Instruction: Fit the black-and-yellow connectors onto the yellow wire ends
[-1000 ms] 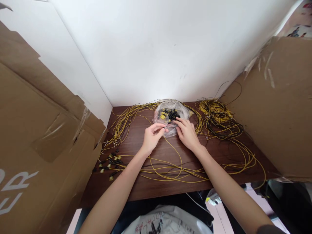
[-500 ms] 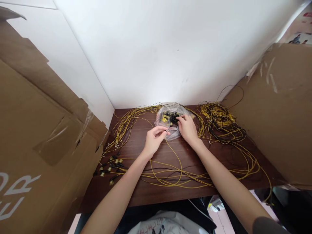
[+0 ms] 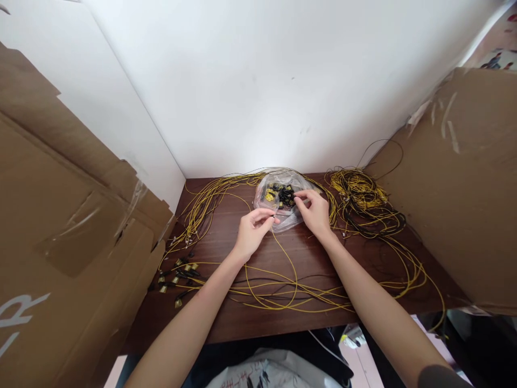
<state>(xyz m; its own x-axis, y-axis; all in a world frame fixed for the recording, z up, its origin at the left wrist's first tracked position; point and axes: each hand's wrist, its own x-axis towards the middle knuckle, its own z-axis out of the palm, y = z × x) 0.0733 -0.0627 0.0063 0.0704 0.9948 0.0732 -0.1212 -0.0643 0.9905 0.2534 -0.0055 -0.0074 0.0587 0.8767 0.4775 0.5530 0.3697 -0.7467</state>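
The left hand [image 3: 253,231] pinches the end of a yellow wire [image 3: 296,280], its loop trailing onto the brown tabletop [image 3: 242,327]. The right hand [image 3: 317,213] has its fingertips at small black parts [image 3: 286,195] in a clear plastic bag [image 3: 287,222]. A tangled wire bundle [image 3: 357,188] lies to the right, near a cardboard panel [image 3: 464,205].

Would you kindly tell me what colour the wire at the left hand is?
The wire is yellow, seen best in the head view.

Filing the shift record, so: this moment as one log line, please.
left hand: pinching yellow wire | right hand: at black parts in clear bag | right side: tangled wires
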